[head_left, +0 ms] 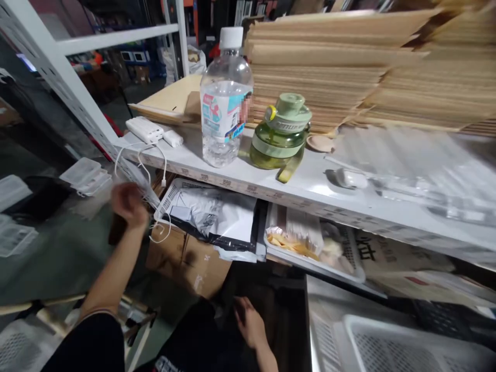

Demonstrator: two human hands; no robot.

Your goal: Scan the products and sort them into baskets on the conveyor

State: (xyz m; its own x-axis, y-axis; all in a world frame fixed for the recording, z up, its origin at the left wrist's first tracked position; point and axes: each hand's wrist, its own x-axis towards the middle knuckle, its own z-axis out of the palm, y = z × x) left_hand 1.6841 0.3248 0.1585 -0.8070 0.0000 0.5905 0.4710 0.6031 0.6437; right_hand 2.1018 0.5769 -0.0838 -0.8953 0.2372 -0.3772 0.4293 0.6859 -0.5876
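Observation:
My left hand (129, 204) is smeared by motion beside the shelf's left post, close to a white charging cable (165, 175) that dangles from the shelf edge. Whether its fingers hold anything cannot be made out. Low in the middle, my right hand (250, 321) hangs near my lap, its fingers loosely extended and holding nothing visible. On the shelf, a white power bank (144, 129) lies at the left end. To its right stand a clear plastic bottle (220, 113) with a white cap and a green drinking bottle (279, 133) with a strap.
Stacked kraft envelopes (329, 67) line the shelf's back, with clear plastic bags (411, 160) at right. Below, one white basket (179, 187) holds plastic mailers and another (362, 266) holds small packets. Cardboard boxes (201, 266) stand underneath. Clear plastic boxes (86, 175) are at left.

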